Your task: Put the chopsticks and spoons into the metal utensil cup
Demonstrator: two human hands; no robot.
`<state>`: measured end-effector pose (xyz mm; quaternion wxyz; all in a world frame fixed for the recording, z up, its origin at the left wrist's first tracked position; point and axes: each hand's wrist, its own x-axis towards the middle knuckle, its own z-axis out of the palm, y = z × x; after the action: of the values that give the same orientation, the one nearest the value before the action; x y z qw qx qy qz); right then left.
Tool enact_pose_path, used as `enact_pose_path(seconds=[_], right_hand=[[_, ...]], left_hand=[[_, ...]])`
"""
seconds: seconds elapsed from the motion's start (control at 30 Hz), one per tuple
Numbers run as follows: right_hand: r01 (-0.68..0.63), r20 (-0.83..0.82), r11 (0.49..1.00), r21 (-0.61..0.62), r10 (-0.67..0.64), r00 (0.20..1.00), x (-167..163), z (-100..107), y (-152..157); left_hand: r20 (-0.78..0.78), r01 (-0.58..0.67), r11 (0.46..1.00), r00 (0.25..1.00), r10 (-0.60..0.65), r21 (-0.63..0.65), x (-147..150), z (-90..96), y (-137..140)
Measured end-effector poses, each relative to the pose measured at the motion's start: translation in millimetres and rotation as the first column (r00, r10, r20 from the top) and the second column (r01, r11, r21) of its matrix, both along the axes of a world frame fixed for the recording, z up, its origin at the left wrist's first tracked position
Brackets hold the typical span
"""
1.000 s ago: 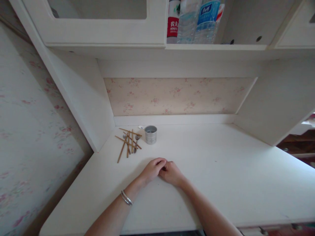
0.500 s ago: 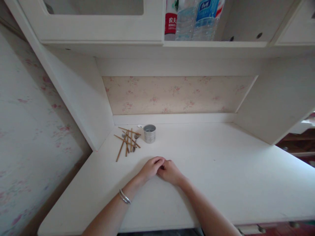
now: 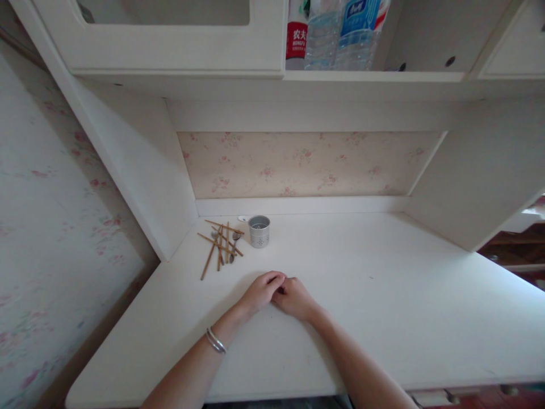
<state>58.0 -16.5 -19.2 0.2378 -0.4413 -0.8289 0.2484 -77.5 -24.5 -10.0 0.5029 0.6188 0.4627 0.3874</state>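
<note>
Nearest you, your left hand and right hand rest together on the desk, thumb and fingers touching; no object shows in either, but the palms are hidden, so you cannot tell how tightly they close. Bangles circle your left wrist. At 10 o'clock from your hands, sticks and spoons lie crossed in a loose heap; at 11, just beside them, the cup stands upright, holes in its wall. Against a second ago, only your view has tilted slightly; hands, heap and cup match, so you have taken nothing up. The cup bears no readable writing. Farthest, high between 12 and 1, bottles stand on a shelf: the red label reads "农夫" over what looks like "NONGFU"; the blue label's white logo is unreadable
</note>
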Motion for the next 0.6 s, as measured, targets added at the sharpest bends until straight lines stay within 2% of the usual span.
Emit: enact_pose_path(seconds=[0.6], right_hand=[[0.003,0.002,1.000,-0.011,-0.003,1.000,0.0,-3.2,1.0]], left_hand=[[-0.010,0.007,1.000,1.000,-0.007,-0.002,0.0,3.5,-1.5]])
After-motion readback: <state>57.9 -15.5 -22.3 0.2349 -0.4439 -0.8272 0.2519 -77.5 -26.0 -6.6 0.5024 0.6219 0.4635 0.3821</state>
